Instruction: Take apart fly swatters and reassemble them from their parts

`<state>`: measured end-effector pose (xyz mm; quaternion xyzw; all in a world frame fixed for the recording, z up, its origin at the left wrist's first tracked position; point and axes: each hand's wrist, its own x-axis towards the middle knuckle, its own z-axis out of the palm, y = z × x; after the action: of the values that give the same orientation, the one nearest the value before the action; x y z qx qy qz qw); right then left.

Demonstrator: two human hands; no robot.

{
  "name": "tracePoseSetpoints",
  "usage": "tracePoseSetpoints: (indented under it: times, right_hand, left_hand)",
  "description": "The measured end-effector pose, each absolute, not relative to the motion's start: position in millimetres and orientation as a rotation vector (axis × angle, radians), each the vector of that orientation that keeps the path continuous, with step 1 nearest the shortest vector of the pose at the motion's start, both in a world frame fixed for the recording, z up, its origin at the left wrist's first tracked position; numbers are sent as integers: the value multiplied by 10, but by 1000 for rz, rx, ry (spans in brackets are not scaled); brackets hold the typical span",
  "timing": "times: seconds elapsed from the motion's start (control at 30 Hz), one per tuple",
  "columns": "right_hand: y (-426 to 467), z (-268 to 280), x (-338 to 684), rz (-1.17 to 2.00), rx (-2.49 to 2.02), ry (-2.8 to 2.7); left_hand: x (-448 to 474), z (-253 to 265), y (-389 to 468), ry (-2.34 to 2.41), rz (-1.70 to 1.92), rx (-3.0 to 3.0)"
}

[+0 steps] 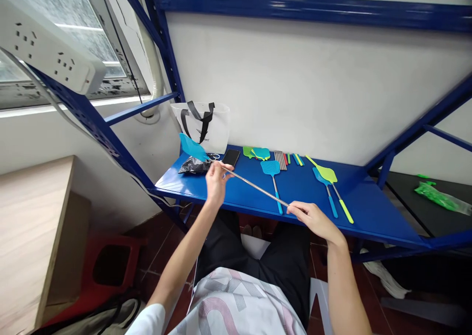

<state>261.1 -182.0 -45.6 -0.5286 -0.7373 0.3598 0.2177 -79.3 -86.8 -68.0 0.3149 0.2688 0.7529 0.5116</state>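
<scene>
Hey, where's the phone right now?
In the head view, just left of centre, the phone lies on the blue table, just beyond the left hand and right of the black plastic bag.

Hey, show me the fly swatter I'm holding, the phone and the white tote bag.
Fly swatter [192, 147]: head view, on its blue paddle.
Phone [231, 158]: head view, on its dark screen.
White tote bag [220, 127]: head view, on its front panel.

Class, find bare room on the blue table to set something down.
Mainly free: the blue table right of the lime swatter; a smaller patch between the middle swatter and right blue swatter. Crowded: the back, from phone to short handles.
</scene>
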Motion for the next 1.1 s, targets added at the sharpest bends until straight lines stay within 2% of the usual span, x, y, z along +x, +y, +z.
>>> tracePoseSetpoints:
  times: [0.17,0.43,0.73,0.93,1.1]
  right_hand:
    - [-1755,-612,2264,1004,-1392,-1951]
    - [-1685,-1001,1700,1306,-1232,-1562]
    - [-1695,-967,1652,1706,-1031,-1313]
    - [-1703,-1012,1588,1627,-1071,-1371]
    - [-1749,-953,1578,1500,-1137,-1507]
  left_hand:
    - [-369,-769,-1045,697,1683,848]
    - [66,-988,-1383,724,1418,999]
    - [-199,-884,-1149,624,1347,1028]
    - [-260,-881,-1177,623,1311,1084]
    - [-325,-761,-1165,634,1470,1012]
